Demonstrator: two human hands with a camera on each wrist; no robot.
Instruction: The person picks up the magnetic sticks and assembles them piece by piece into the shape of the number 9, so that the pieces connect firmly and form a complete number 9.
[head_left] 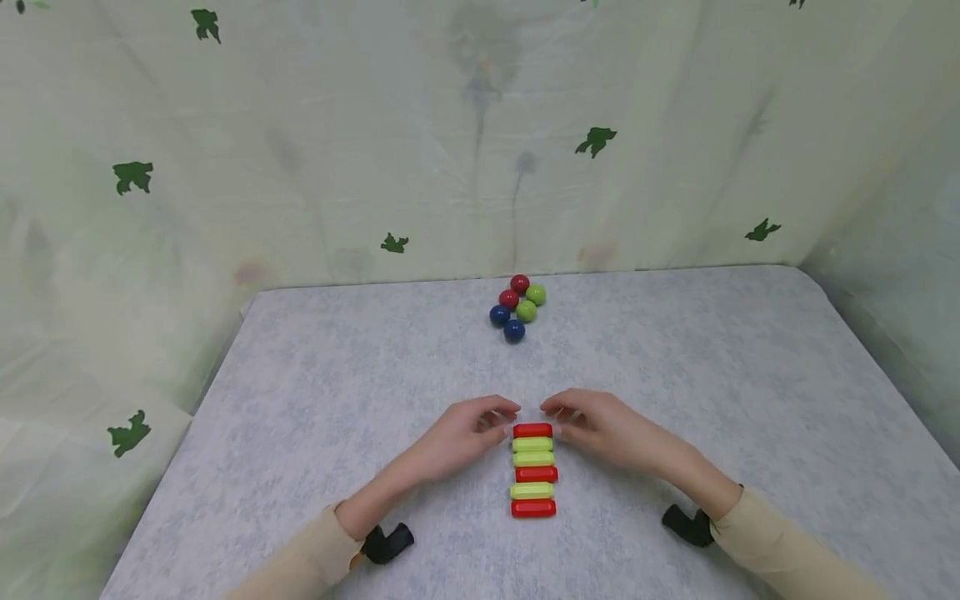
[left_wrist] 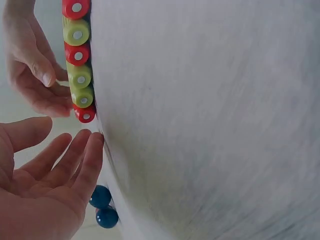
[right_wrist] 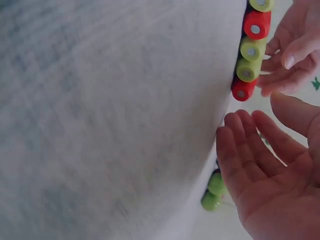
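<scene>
Red and yellow-green rods lie side by side in one column on the table, three of each colour. The wrist views show a round silvery spot on the end of each rod. Farthest from the person is a red rod (head_left: 532, 431), and nearest is another red rod (head_left: 533, 508). My left hand (head_left: 467, 435) is just left of the far red rod, its fingers relaxed and slightly bent, holding nothing. On the other side, my right hand (head_left: 606, 427) mirrors it, also with nothing in it. Whether either thumb touches the rod, I cannot tell.
Farther back on the grey table (head_left: 360, 358) sits a cluster of balls: two red balls (head_left: 509, 299), two green balls (head_left: 527, 312) and two dark blue balls (head_left: 514, 331). A pale cloth backdrop (head_left: 315, 150) with green leaf-like patches stands behind. Black straps (head_left: 387, 543) show at both wrists.
</scene>
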